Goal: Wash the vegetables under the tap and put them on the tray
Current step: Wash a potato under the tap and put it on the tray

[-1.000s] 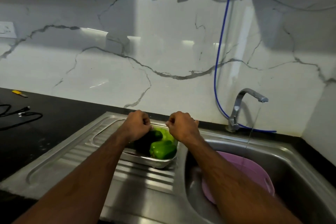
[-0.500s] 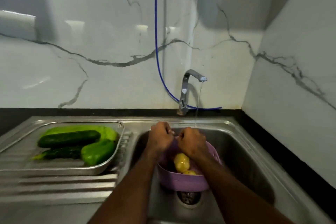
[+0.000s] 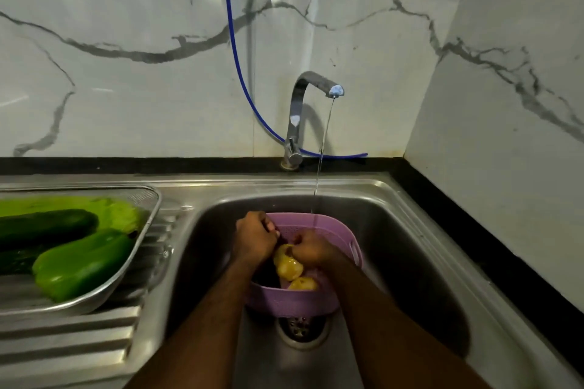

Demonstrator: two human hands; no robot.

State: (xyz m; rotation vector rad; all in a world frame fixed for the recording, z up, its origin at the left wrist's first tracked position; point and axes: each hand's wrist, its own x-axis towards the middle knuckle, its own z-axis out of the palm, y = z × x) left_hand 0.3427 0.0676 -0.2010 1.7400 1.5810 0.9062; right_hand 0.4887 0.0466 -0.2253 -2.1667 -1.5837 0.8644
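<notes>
Steel sink (image 3: 410, 230) under marble wall (image 3: 126, 73), left hand (image 3: 254, 238) and right hand (image 3: 311, 248) curled, contents unclear

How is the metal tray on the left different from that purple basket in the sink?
The metal tray is shiny steel and shallow; the purple basket is perforated plastic and deeper. The tray sits on the ribbed draining board, the basket down in the sink under the tap. The tray holds green vegetables, the basket yellow ones. Both hold vegetables.
</notes>
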